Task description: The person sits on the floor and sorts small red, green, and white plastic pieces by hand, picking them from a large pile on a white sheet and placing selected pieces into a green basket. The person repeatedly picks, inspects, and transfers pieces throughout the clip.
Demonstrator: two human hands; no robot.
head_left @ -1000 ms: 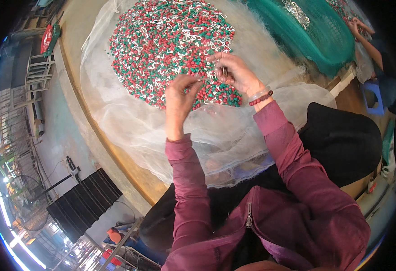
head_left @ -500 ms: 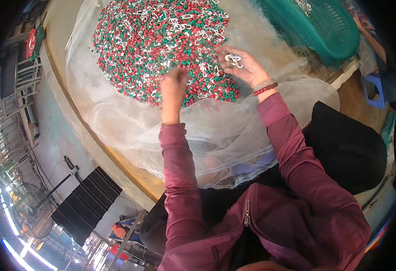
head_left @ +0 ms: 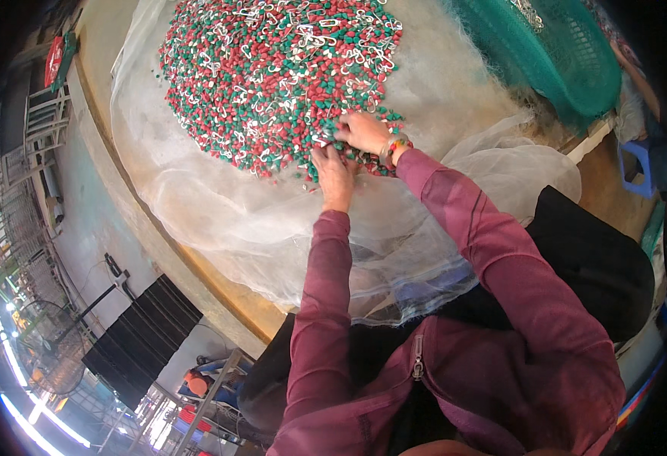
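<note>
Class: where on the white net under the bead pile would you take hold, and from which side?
Grip the loose bunched edge of the net, coming from the near side below the left hand. There it lies free in folds, while the pile weighs down the middle.

Both hands, left hand [head_left: 334, 172] and right hand [head_left: 363, 132], rest on the red-green-white pile [head_left: 273, 76].
</note>
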